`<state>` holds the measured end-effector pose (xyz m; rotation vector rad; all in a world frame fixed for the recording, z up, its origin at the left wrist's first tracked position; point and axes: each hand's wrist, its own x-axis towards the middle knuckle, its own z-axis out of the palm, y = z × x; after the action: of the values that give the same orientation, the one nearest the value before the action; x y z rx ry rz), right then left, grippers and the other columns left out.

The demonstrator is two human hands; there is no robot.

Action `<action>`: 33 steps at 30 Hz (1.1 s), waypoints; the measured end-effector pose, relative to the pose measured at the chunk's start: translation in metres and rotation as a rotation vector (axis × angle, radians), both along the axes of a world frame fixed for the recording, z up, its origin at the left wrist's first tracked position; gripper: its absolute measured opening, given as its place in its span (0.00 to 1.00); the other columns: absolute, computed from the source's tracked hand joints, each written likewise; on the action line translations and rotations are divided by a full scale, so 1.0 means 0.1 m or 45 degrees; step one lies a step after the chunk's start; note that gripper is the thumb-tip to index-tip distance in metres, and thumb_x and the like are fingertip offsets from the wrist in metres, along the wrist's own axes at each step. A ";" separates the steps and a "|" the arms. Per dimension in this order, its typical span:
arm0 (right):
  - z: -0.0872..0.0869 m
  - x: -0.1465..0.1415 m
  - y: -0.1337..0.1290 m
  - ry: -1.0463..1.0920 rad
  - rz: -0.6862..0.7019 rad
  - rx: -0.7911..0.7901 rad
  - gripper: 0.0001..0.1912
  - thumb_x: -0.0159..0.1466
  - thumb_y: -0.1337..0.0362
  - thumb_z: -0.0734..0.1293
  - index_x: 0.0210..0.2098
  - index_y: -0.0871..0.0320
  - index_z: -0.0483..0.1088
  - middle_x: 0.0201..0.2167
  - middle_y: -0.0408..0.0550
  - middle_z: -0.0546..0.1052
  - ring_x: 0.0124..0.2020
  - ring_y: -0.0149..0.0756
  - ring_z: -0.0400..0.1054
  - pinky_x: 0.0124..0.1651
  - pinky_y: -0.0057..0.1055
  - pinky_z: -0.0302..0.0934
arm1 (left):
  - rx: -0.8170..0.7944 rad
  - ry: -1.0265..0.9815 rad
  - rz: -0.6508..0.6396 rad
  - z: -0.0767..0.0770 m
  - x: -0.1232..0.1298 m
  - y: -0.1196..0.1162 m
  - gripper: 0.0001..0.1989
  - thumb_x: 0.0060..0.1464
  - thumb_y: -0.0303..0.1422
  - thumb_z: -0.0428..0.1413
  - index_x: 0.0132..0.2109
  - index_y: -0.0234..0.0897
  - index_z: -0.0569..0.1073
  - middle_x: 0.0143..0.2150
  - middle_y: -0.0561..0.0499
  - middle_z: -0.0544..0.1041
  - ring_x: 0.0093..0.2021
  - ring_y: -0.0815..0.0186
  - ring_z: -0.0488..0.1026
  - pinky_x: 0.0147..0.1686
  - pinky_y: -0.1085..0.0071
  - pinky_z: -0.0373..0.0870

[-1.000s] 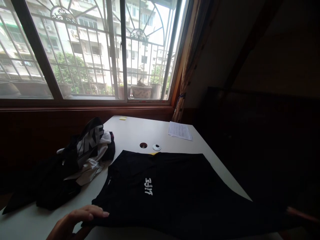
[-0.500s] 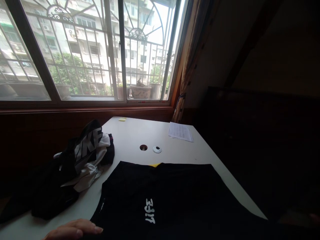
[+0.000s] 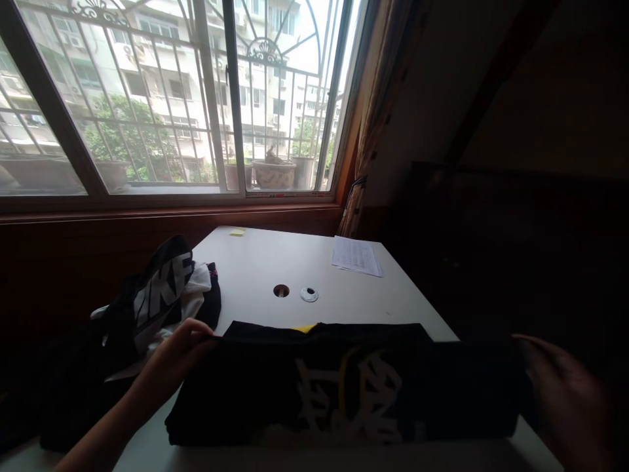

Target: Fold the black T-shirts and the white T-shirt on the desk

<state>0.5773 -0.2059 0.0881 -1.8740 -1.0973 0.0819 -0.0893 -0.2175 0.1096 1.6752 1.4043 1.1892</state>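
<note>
Now you have the black garment (image 3: 236, 393) doubled across the near part of the worktop (image 3: 250, 259), directly in front of you. Its near portion has just come up and over, so the small lettering that faced you is covered and a large pale print (image 3: 322, 393) shows instead, blurred by motion. That leaves the cloth as a shallower, wide band, with its upper edge drawn nearly straight between your hands. The fingers of your left hand (image 3: 191, 335) are closed on the edge at the left; those of your right hand (image 3: 560, 377), dim and smeared, look closed on the right end. Whether the band's lower edge rests on the surface, you cannot tell from here.

Just beyond the raised edge, a strip of the layer behind peeks out, with a yellow patch (image 3: 305, 328) near its middle. To the left, beside your left forearm, sits a loose heap of black and white clothes (image 3: 164, 288). Farther off are a round hole (image 3: 281, 291) and, just right of it, a pale disc (image 3: 309, 295). At the far right lie some printed sheets (image 3: 356, 255), and at the far left a small yellow note (image 3: 238, 232), short of the barred window (image 3: 171, 131).
</note>
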 end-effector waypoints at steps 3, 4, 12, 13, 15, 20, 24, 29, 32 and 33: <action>0.04 -0.14 0.39 0.172 0.006 -0.143 0.24 0.60 0.39 0.65 0.48 0.46 0.75 0.47 0.66 0.78 0.47 0.58 0.73 0.42 0.52 0.65 | -0.129 -0.006 -0.086 -0.22 0.02 0.42 0.17 0.57 0.48 0.60 0.41 0.38 0.71 0.30 0.53 0.78 0.28 0.65 0.74 0.27 0.72 0.69; 0.03 -0.18 0.51 0.175 0.062 -0.189 0.22 0.60 0.42 0.65 0.46 0.48 0.75 0.46 0.66 0.78 0.47 0.58 0.73 0.43 0.51 0.65 | -0.158 0.006 -0.098 -0.30 0.03 0.54 0.18 0.57 0.48 0.60 0.41 0.38 0.70 0.30 0.54 0.77 0.28 0.65 0.73 0.27 0.72 0.68; -0.18 -0.91 1.09 -0.225 0.332 -0.291 0.15 0.60 0.56 0.64 0.41 0.56 0.75 0.48 0.60 0.76 0.49 0.53 0.72 0.49 0.48 0.67 | -0.328 -0.090 -0.108 -0.66 0.05 0.89 0.22 0.55 0.51 0.60 0.42 0.36 0.71 0.37 0.47 0.79 0.39 0.57 0.77 0.38 0.65 0.72; -0.15 -1.12 1.11 -0.267 0.456 -0.265 0.15 0.62 0.56 0.63 0.43 0.56 0.75 0.48 0.57 0.76 0.50 0.51 0.71 0.52 0.47 0.67 | -0.319 -0.079 -0.106 -0.64 0.05 0.88 0.22 0.55 0.51 0.60 0.42 0.36 0.72 0.37 0.48 0.79 0.39 0.57 0.77 0.38 0.66 0.72; -0.05 -1.63 1.12 -0.287 0.816 -0.270 0.15 0.65 0.56 0.63 0.46 0.53 0.75 0.48 0.52 0.76 0.51 0.47 0.71 0.54 0.45 0.66 | -0.289 -0.023 -0.096 -0.59 0.06 0.84 0.20 0.55 0.50 0.60 0.42 0.37 0.73 0.37 0.48 0.79 0.37 0.58 0.77 0.36 0.67 0.72; 0.03 -2.75 1.13 -0.321 1.570 -0.358 0.16 0.66 0.58 0.68 0.53 0.46 0.74 0.54 0.46 0.73 0.57 0.42 0.67 0.59 0.41 0.63 | -0.178 0.053 -0.059 -0.51 0.06 0.75 0.18 0.54 0.48 0.60 0.42 0.38 0.77 0.32 0.51 0.79 0.34 0.60 0.75 0.33 0.68 0.72; -0.12 -3.09 1.23 -0.334 1.743 -0.421 0.21 0.64 0.61 0.71 0.57 0.46 0.72 0.55 0.47 0.72 0.56 0.42 0.66 0.61 0.42 0.62 | -0.100 0.095 -0.069 -0.52 0.02 0.72 0.16 0.56 0.46 0.60 0.43 0.39 0.78 0.33 0.51 0.79 0.35 0.60 0.75 0.36 0.68 0.72; -0.25 -3.09 1.31 -0.350 1.675 -0.459 0.12 0.64 0.61 0.70 0.48 0.50 0.76 0.47 0.48 0.73 0.52 0.42 0.67 0.56 0.42 0.65 | 0.005 0.197 -0.132 -0.53 -0.04 0.71 0.13 0.60 0.43 0.57 0.44 0.39 0.77 0.37 0.49 0.80 0.37 0.61 0.76 0.41 0.67 0.72; -0.22 -3.07 1.28 -0.329 1.662 -0.395 0.05 0.65 0.61 0.69 0.40 0.53 0.76 0.45 0.48 0.73 0.49 0.41 0.68 0.55 0.41 0.65 | 0.025 0.208 -0.159 -0.51 -0.06 0.68 0.12 0.62 0.42 0.56 0.45 0.39 0.76 0.37 0.50 0.79 0.36 0.62 0.75 0.39 0.69 0.71; -0.21 -3.07 1.25 -0.309 1.665 -0.371 0.05 0.65 0.61 0.68 0.39 0.54 0.75 0.45 0.48 0.73 0.48 0.41 0.68 0.54 0.41 0.65 | 0.029 0.210 -0.165 -0.50 -0.06 0.67 0.12 0.62 0.42 0.56 0.45 0.39 0.76 0.37 0.50 0.79 0.36 0.63 0.75 0.38 0.69 0.71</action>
<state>0.2708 -0.0808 0.0674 -1.0947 -2.4083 0.7929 -0.0952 -0.1508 0.0600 1.8858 1.3599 1.0183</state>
